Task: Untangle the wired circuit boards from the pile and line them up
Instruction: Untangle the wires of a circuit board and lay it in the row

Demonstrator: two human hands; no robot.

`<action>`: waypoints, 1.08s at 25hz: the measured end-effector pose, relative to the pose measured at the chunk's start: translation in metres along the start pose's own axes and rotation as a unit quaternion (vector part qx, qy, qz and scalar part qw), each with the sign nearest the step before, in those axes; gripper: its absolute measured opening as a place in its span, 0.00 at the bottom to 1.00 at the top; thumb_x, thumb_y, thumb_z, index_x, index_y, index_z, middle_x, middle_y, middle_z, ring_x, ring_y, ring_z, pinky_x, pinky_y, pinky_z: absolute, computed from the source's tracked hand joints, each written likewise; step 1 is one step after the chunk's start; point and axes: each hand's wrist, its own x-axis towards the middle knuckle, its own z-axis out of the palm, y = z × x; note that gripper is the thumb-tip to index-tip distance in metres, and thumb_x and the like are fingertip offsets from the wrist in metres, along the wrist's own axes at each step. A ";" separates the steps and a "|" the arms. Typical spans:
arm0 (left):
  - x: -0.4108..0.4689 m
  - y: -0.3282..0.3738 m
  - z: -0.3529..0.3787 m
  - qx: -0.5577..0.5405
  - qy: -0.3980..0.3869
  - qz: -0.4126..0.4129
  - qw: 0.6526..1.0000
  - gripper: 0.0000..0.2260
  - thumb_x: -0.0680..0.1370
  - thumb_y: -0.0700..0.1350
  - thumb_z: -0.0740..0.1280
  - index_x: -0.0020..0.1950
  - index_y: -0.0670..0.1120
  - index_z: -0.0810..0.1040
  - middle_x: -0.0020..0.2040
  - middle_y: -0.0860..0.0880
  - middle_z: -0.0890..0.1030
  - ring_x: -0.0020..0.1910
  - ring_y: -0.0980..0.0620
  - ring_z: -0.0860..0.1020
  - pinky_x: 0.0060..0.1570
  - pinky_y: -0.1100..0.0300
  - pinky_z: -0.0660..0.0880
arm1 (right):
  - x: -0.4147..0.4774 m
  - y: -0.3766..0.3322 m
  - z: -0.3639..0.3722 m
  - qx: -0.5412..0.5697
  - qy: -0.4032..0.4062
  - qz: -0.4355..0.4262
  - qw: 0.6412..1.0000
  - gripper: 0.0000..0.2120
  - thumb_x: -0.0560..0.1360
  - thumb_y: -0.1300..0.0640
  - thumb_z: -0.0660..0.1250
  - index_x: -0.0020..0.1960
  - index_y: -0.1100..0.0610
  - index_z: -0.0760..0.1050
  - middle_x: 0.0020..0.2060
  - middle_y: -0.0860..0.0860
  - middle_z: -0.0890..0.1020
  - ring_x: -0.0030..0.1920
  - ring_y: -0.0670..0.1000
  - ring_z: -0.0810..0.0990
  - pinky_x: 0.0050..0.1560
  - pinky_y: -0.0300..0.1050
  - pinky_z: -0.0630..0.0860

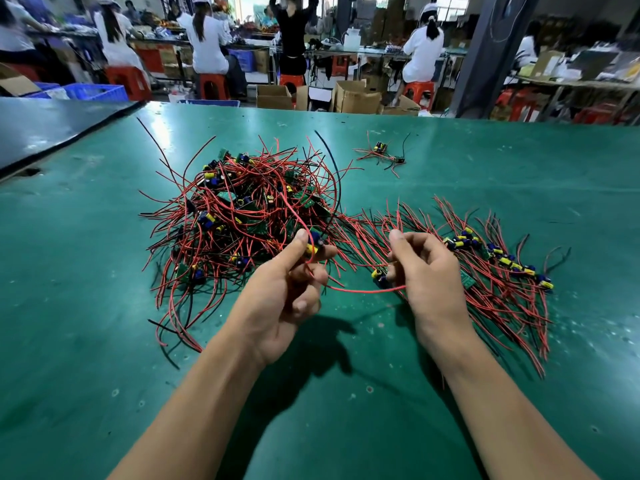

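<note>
A glossy green mat (104, 306) covers the table. Left of centre sits the pile (242, 216): small flat green boards carrying blue and yellow cylinders, knotted in thin red and black leads that bristle outward in every direction. At the pile's near right edge, the left hand (294, 285) pinches one board (313, 242) between thumb and forefinger, with a blue cylinder showing beside the thumb tip and the other fingers curled under. A thin red wire (363, 290) runs almost level, left to right, from that hand into the right hand (429, 271), whose fingers curl round it. A second board (380, 273) sits at those fingertips; I cannot tell if it is held. Further right, the row (502, 261) of boards slants from far-left to near-right, with its leads lying crosswise, far to near. A small cluster (381, 154) lies well apart, further back.
</note>
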 end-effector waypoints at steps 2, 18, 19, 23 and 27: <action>0.002 -0.002 -0.002 -0.039 -0.013 -0.025 0.999 0.20 0.76 0.57 0.62 0.41 0.45 0.87 0.28 0.54 0.74 0.18 0.59 0.60 0.21 0.67 0.55 | -0.002 -0.004 -0.002 0.030 -0.017 -0.010 0.999 0.10 0.76 0.50 0.72 0.40 0.54 0.77 0.30 0.51 0.81 0.33 0.51 0.79 0.43 0.57 0.78; 0.009 -0.023 0.000 0.102 -0.030 -0.056 0.993 0.21 0.77 0.60 0.62 0.39 0.48 0.86 0.24 0.51 0.73 0.19 0.56 0.66 0.21 0.66 0.62 | -0.016 -0.001 0.005 -0.018 -0.259 0.018 0.966 0.10 0.81 0.51 0.66 0.55 0.50 0.85 0.45 0.57 0.86 0.44 0.48 0.82 0.49 0.45 0.79; 0.009 -0.024 0.000 0.128 -0.023 -0.051 0.990 0.21 0.77 0.60 0.62 0.39 0.48 0.86 0.24 0.50 0.73 0.19 0.55 0.66 0.22 0.65 0.63 | -0.016 0.000 0.005 -0.035 -0.255 0.004 0.966 0.09 0.81 0.53 0.66 0.54 0.52 0.85 0.45 0.58 0.86 0.44 0.49 0.81 0.49 0.47 0.78; 0.008 -0.024 -0.002 0.174 -0.039 -0.047 0.983 0.21 0.73 0.63 0.65 0.39 0.47 0.86 0.26 0.49 0.76 0.23 0.54 0.69 0.25 0.65 0.65 | -0.013 0.001 0.005 -0.012 -0.202 0.005 0.979 0.04 0.77 0.57 0.72 0.47 0.54 0.86 0.39 0.53 0.86 0.40 0.49 0.81 0.47 0.47 0.76; 0.011 -0.026 0.000 0.148 -0.037 -0.048 0.987 0.20 0.76 0.58 0.65 0.39 0.44 0.85 0.34 0.47 0.79 0.29 0.52 0.75 0.30 0.60 0.70 | -0.011 0.001 0.002 0.054 -0.201 0.070 0.976 0.05 0.71 0.53 0.76 0.43 0.55 0.85 0.33 0.55 0.83 0.33 0.51 0.81 0.37 0.44 0.77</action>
